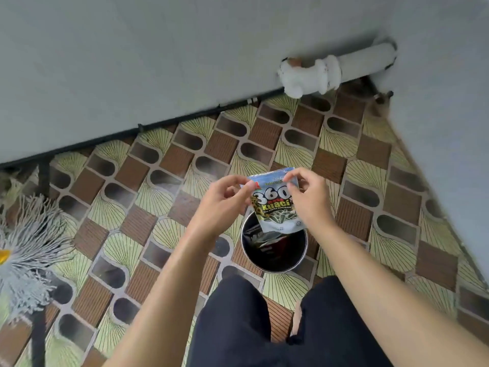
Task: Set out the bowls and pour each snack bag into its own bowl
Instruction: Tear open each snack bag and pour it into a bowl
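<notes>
— Foil, white and blue, is what you hold: the snack bag (276, 205) is upright between both your hands, printed "360" and "Kuaci" with striped seeds pictured below; where is each grip on it?

— Your left hand (225, 201) pinches the top left corner between thumb and forefinger; your right hand (308, 200) pinches the top right corner the same way; both grips are closed on the bag's top edge, and the other fingers curl loosely behind.

— And where does the bag sit against the bowl?

— It hangs just above the metal bowl (275, 246), its lower edge overlapping the far rim in this view; whether it touches the rim you cannot tell; the bowl stands on the patterned floor mat (164, 197) in front of your knees.

— What is in the bowl?

— Its inside is dark and shiny; something crumpled and dark shows there, too unclear to name.

— Anything else around you?

— A grey wall (132, 62) runs along the far edge of the mat; a white pipe (338, 67) lies at its foot to the right; a grey mop head (29, 250) rests on the mat at far left.
</notes>
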`<control>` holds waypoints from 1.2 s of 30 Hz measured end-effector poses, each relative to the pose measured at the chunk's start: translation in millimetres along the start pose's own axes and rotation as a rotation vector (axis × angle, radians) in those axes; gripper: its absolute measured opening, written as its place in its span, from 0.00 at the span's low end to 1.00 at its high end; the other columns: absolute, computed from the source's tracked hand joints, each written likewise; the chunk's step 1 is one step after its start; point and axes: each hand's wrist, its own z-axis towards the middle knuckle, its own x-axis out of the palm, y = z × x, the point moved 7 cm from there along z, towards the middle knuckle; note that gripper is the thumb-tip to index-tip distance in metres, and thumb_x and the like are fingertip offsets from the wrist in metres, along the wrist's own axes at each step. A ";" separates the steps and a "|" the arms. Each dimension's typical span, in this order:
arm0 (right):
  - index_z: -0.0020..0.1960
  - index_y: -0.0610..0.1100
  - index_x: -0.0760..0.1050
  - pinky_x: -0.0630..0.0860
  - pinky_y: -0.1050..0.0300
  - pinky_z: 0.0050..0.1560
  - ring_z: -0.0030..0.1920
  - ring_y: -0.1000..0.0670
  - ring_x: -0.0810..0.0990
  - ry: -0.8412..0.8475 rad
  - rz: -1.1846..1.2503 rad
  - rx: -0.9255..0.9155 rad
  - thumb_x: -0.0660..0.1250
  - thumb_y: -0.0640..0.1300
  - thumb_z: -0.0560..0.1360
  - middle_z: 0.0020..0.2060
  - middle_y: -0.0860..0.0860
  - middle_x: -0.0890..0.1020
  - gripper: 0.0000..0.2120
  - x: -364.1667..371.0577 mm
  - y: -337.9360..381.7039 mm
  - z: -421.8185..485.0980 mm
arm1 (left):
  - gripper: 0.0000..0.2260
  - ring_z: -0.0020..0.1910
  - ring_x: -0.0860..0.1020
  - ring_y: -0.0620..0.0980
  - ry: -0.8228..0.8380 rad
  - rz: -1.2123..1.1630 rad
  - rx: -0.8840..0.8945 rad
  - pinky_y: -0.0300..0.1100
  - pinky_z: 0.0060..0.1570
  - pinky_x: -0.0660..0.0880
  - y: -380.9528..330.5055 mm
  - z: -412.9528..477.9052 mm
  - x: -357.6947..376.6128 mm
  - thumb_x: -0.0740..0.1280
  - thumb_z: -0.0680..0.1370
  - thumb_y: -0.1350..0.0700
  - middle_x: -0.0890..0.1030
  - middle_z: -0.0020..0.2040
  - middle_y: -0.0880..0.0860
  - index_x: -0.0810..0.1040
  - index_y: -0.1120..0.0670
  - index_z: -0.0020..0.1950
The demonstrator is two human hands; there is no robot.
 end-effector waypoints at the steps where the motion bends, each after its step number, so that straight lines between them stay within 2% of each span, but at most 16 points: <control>1: 0.45 0.47 0.79 0.83 0.54 0.44 0.47 0.50 0.84 0.018 -0.020 0.022 0.67 0.33 0.78 0.49 0.52 0.84 0.10 10.3 -22.0 2.1 | 0.09 0.34 0.74 0.45 0.010 0.004 -0.016 0.36 0.39 0.71 19.6 8.7 6.1 0.67 0.82 0.48 0.79 0.40 0.53 0.82 0.52 0.53; 4: 0.44 0.48 0.79 0.79 0.49 0.35 0.40 0.42 0.84 0.071 -0.041 0.111 0.67 0.33 0.78 0.45 0.51 0.85 0.11 33.9 -76.2 3.0 | 0.09 0.35 0.74 0.45 0.039 0.013 -0.073 0.39 0.41 0.72 66.3 26.6 21.2 0.67 0.82 0.47 0.80 0.40 0.53 0.82 0.52 0.51; 6: 0.44 0.48 0.80 0.79 0.54 0.33 0.39 0.44 0.84 0.117 -0.038 0.163 0.69 0.34 0.77 0.46 0.50 0.85 0.10 44.5 -100.0 2.9 | 0.10 0.34 0.74 0.45 0.054 0.016 -0.107 0.34 0.38 0.73 84.2 32.8 28.9 0.67 0.82 0.48 0.79 0.40 0.53 0.81 0.53 0.51; 7: 0.45 0.48 0.80 0.78 0.62 0.32 0.40 0.48 0.84 0.146 -0.034 0.189 0.69 0.34 0.77 0.48 0.50 0.85 0.10 48.3 -107.8 2.4 | 0.10 0.34 0.74 0.44 0.058 0.015 -0.119 0.31 0.35 0.72 88.7 34.0 31.6 0.67 0.83 0.48 0.79 0.40 0.53 0.81 0.54 0.51; 9: 0.47 0.46 0.81 0.74 0.70 0.35 0.48 0.53 0.83 0.196 -0.024 0.235 0.70 0.34 0.77 0.49 0.51 0.84 0.08 50.3 -113.7 1.4 | 0.11 0.32 0.73 0.43 0.062 0.019 -0.125 0.28 0.32 0.71 88.1 33.2 34.0 0.67 0.82 0.49 0.79 0.40 0.52 0.81 0.56 0.52; 11: 0.48 0.46 0.81 0.75 0.67 0.42 0.52 0.53 0.81 0.215 -0.016 0.259 0.70 0.35 0.77 0.49 0.51 0.83 0.07 43.8 -106.8 0.9 | 0.12 0.32 0.75 0.42 0.063 0.031 -0.123 0.30 0.33 0.72 77.0 28.5 32.5 0.67 0.82 0.47 0.80 0.39 0.50 0.81 0.55 0.53; 13: 0.48 0.46 0.81 0.77 0.63 0.46 0.51 0.53 0.82 0.217 -0.006 0.246 0.70 0.36 0.77 0.47 0.50 0.83 0.06 34.1 -90.1 1.8 | 0.12 0.32 0.76 0.41 0.065 0.038 -0.105 0.34 0.36 0.71 59.4 22.2 28.8 0.66 0.82 0.46 0.80 0.39 0.50 0.81 0.54 0.53; 17: 0.47 0.50 0.81 0.78 0.58 0.47 0.49 0.55 0.82 0.193 -0.015 0.194 0.70 0.42 0.77 0.45 0.55 0.84 0.04 4.5 -37.0 -0.9 | 0.12 0.34 0.75 0.43 0.066 0.025 -0.047 0.34 0.38 0.71 7.2 2.5 16.0 0.66 0.82 0.47 0.80 0.40 0.52 0.81 0.54 0.54; 21: 0.48 0.53 0.80 0.79 0.54 0.51 0.48 0.53 0.85 0.203 0.070 0.166 0.70 0.43 0.77 0.43 0.54 0.86 0.05 -28.3 29.8 -15.2 | 0.10 0.34 0.75 0.44 0.076 0.023 0.011 0.33 0.36 0.73 -52.4 -27.0 4.1 0.66 0.83 0.48 0.80 0.40 0.51 0.81 0.53 0.53; 25: 0.50 0.48 0.81 0.79 0.57 0.50 0.46 0.55 0.86 0.190 0.176 0.033 0.69 0.41 0.78 0.45 0.51 0.87 0.04 -73.9 128.6 -35.5 | 0.10 0.34 0.76 0.45 0.053 -0.013 0.106 0.32 0.34 0.73 -130.0 -66.7 -10.1 0.67 0.82 0.49 0.80 0.39 0.53 0.83 0.54 0.52; 28: 0.51 0.47 0.81 0.82 0.57 0.50 0.45 0.53 0.86 0.152 0.257 -0.088 0.68 0.41 0.79 0.44 0.49 0.86 0.03 -119.5 213.0 -54.4 | 0.09 0.35 0.77 0.46 0.038 -0.009 0.224 0.38 0.39 0.75 -200.5 -99.7 -21.6 0.67 0.82 0.49 0.81 0.38 0.52 0.83 0.52 0.50; 30: 0.53 0.45 0.81 0.82 0.56 0.49 0.45 0.51 0.87 0.113 0.321 -0.160 0.68 0.41 0.80 0.44 0.48 0.86 0.04 -157.2 269.8 -71.2 | 0.09 0.36 0.78 0.48 0.046 -0.011 0.288 0.43 0.41 0.77 -253.5 -125.0 -26.5 0.67 0.83 0.48 0.81 0.38 0.52 0.82 0.52 0.50; 33: 0.54 0.44 0.80 0.83 0.53 0.50 0.45 0.48 0.86 0.022 0.417 -0.237 0.68 0.42 0.81 0.43 0.46 0.86 0.04 -217.1 334.2 -97.7 | 0.08 0.35 0.75 0.47 0.089 -0.020 0.382 0.43 0.40 0.75 -326.9 -157.5 -22.7 0.67 0.83 0.49 0.78 0.36 0.52 0.81 0.52 0.49; 36: 0.53 0.42 0.80 0.82 0.56 0.47 0.43 0.46 0.86 -0.119 0.476 -0.298 0.67 0.41 0.81 0.41 0.46 0.85 0.04 -284.6 372.8 -125.5 | 0.07 0.34 0.74 0.46 0.169 -0.022 0.515 0.42 0.39 0.73 -397.9 -186.6 -2.6 0.67 0.83 0.51 0.77 0.35 0.51 0.79 0.53 0.49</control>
